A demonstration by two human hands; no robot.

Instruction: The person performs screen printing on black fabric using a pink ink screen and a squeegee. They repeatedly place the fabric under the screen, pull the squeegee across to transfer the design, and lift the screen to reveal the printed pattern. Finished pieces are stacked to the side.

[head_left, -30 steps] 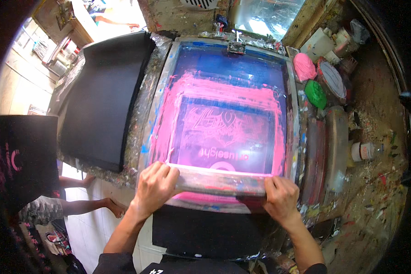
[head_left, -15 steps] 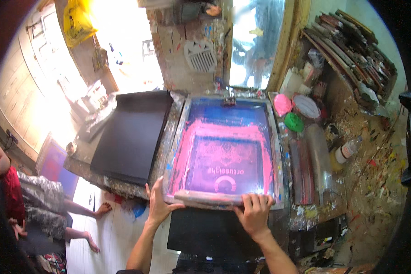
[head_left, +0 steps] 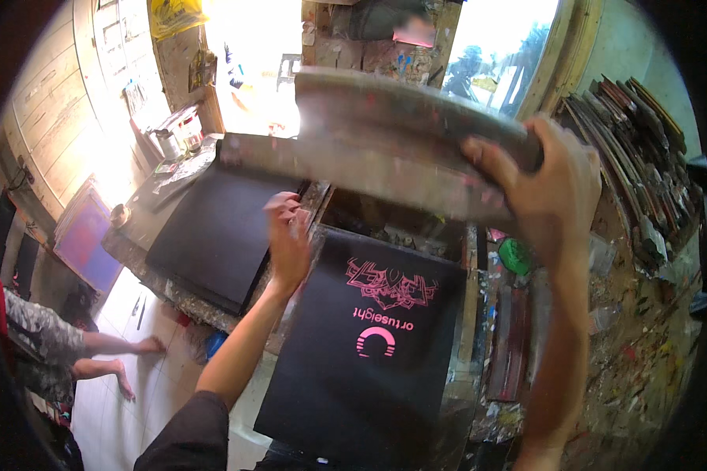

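Note:
The screen printing frame is raised and tilted in front of me, its near edge toward me and slightly blurred. A long grey-brown bar lies along that edge. My right hand is closed round the right end of the frame and bar, thumb on the near side. Below it lies a black sheet with a pink ornament and lettering printed on it. My left hand hovers beside the right edge of the stack of black sheets. Its fingers are loosely bent, with nothing visible in them.
On the right bench are a green lid and a dark red squeegee-like bar. Many stained strips lean against the right wall. A person's bare legs show at the left, near a leaning coloured screen.
The screen frame has swung up off the table in my right hand, uncovering the pink print on the black sheet. My left hand has let go of the frame and moved up beside the stack.

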